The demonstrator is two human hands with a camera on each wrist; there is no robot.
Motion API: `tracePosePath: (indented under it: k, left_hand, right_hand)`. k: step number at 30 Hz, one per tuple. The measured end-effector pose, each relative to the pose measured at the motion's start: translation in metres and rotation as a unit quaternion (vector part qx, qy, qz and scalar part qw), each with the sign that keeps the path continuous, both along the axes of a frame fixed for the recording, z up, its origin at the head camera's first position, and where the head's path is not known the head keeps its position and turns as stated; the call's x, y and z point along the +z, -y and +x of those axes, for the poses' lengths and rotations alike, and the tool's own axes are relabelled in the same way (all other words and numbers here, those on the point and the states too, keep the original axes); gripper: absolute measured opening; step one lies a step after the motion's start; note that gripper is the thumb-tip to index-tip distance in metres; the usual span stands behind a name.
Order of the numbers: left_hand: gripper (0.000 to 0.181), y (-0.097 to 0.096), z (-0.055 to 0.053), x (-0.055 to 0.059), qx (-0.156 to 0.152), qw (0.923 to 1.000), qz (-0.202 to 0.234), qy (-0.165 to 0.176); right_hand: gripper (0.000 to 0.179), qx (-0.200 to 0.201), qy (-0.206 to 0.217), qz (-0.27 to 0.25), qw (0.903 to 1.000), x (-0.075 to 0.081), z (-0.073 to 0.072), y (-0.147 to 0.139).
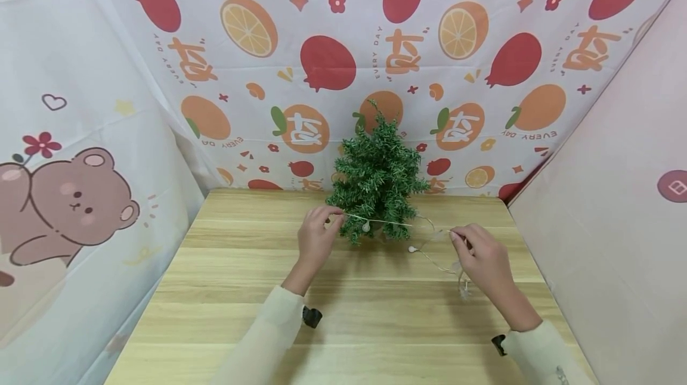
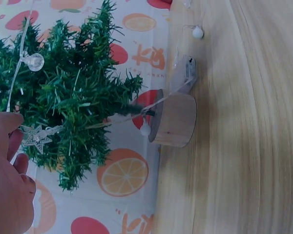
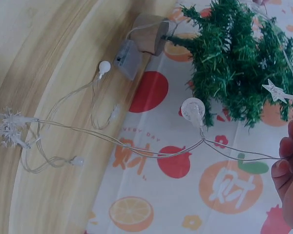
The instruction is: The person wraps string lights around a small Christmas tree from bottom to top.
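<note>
A small green artificial Christmas tree [image 1: 380, 176] stands at the back of the table on a round wooden base [image 2: 178, 121]. Across its front runs a string of fairy lights [image 1: 412, 249], its thin wire stretched between both hands. My left hand [image 1: 315, 237] pinches the wire at the tree's lower left. To the right of the tree, my right hand [image 1: 485, 258] pinches the other end of this stretch. Slack wire hangs below the right hand, carrying a round bulb [image 3: 193, 109] and snowflake lights [image 3: 10, 127]. A star light [image 2: 37, 140] hangs close to the left fingers.
Beside the base, a clear battery box [image 3: 128, 59] lies on the wooden table [image 1: 225, 313], with wire leading from it up to the tree. A fruit-print cloth [image 1: 333, 15] hangs right behind the tree. Pale cloths flank the table, one with a bear print [image 1: 86, 200].
</note>
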State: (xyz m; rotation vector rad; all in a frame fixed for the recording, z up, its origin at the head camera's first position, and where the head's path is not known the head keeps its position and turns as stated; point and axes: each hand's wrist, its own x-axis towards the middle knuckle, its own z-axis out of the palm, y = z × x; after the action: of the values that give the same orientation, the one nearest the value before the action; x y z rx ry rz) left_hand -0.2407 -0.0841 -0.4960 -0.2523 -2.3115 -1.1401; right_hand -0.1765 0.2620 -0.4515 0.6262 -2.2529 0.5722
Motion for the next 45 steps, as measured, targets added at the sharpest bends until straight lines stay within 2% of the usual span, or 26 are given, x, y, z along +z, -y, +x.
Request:
tracePosePath:
  k: [4, 13, 23, 35, 41, 45]
  left_hand:
    - [0.006, -0.005, 0.002, 0.000, -0.008, 0.9998, -0.015, -0.006]
    - [0.007, -0.013, 0.003, -0.003, -0.013, 0.9991, -0.039, -0.012]
    - [0.008, -0.023, 0.002, -0.002, -0.005, 0.9993, -0.034, 0.011]
    - [0.008, -0.020, 0.005, -0.008, -0.009, 0.9998, -0.015, 0.004]
    - [0.008, -0.024, 0.014, -0.001, -0.012, 0.9997, -0.002, -0.021]
    - [0.009, -0.037, 0.023, 0.006, -0.030, 0.9967, 0.007, -0.075]
  right_hand:
    - [0.005, -0.008, 0.010, -0.013, 0.9998, -0.001, -0.004, -0.007]
    - [0.006, -0.057, 0.016, -0.011, 0.9982, 0.000, -0.015, -0.016]
    - [0.008, -0.091, 0.022, -0.016, 0.9954, 0.008, -0.025, -0.020]
    - [0.009, -0.098, 0.008, -0.021, 0.9949, 0.015, -0.029, -0.021]
    - [0.009, -0.091, -0.003, -0.028, 0.9955, 0.021, -0.030, -0.019]
    - [0.008, -0.089, -0.006, -0.032, 0.9955, 0.022, -0.032, -0.018]
